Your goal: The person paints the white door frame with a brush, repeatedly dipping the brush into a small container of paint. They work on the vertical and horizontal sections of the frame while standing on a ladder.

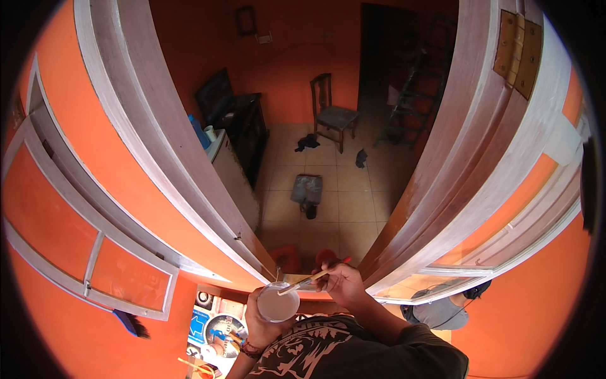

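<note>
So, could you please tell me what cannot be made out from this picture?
All in the head view:
Left hand: most fingers are hidden behind the cup.
Cup: seen from above, so how deep its contents are cannot be told.
Brush: its tip is too small to tell whether it touches the contents.
Ladder: deep shadow obscures much of it.
Dark thing at far right: cut off by the fisheye rim.

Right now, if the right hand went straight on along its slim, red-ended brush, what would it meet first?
Likely the round, whitish tub in the left hand: the brush in the right hand overlaps its opening, though depth leaves contact unclear.
</note>
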Motion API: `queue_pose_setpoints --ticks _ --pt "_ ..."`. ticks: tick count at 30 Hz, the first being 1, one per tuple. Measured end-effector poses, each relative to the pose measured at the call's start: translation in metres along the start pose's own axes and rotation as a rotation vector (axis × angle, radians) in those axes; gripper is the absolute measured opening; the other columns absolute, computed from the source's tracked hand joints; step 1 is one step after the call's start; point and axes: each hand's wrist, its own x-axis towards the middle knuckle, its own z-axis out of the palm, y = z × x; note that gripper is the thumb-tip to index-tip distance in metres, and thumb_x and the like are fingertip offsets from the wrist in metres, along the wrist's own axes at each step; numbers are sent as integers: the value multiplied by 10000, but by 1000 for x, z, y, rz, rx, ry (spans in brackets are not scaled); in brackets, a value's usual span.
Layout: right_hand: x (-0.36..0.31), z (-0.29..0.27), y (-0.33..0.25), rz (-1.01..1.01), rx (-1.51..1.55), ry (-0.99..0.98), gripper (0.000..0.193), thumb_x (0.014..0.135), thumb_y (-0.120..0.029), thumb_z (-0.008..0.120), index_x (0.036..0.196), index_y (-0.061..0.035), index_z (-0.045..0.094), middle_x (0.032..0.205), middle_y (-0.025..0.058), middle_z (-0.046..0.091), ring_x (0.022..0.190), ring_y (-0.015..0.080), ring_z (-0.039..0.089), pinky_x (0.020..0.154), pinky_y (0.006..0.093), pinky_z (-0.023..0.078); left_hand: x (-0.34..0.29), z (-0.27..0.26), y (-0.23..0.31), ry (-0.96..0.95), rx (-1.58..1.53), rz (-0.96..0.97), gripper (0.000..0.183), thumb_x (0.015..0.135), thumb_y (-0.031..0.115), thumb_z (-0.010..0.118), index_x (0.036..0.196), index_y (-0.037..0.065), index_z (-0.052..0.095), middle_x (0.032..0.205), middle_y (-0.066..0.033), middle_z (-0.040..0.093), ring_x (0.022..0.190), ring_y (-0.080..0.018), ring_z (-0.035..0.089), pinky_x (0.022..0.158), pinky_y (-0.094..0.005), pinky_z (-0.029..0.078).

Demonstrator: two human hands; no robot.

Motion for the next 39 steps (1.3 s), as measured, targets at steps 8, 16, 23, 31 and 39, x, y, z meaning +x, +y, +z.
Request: queue_pose_setpoints --ticks 8,16,23,31,39 --pt "-2 -5 -4 -21 -1 44 173 879 -140 510 995 -53 606 1035 210 692 923 343 716 773 439 571 4 4 -1 -10 10 5 894 601 98 947 1329 35 431 1229 -122 629 1133 -230 630 968 -372 518" --pt "-9 -3 -12 -45 -9 67 165 872 -136 511 986 -63 605 1022 202 691 900 336 714 768 430 568 3 10 -7 -24 5 -9 908 597 110 952 1332 35 426 1220 -121 630 1127 -225 633 960 -371 525" --pt "-10 -5 -10 -45 -27 91 171 875 -146 510 992 -69 607 1025 198 691 881 337 713 771 433 559 1 10 -8 -24 91 -8 909 591 129 956 1327 31 431 1222 -121 627 1121 -227 635 963 -367 525" --pt "-7 -5 -18 -73 12 25 187 882 -159 496 1004 -72 609 1027 212 709 882 349 711 767 435 560 -1 7 0 -20 140 -44 895 572 126 957 1310 23 461 1227 -137 622 1125 -252 636 961 -378 521" --pt "-8 -3 -13 -59 -19 54 181 882 -153 500 997 -73 614 1030 209 706 893 340 713 767 435 561 -7 6 -7 -6 99 -51 908 568 130 965 1314 23 458 1243 -136 621 1142 -248 628 973 -383 516"
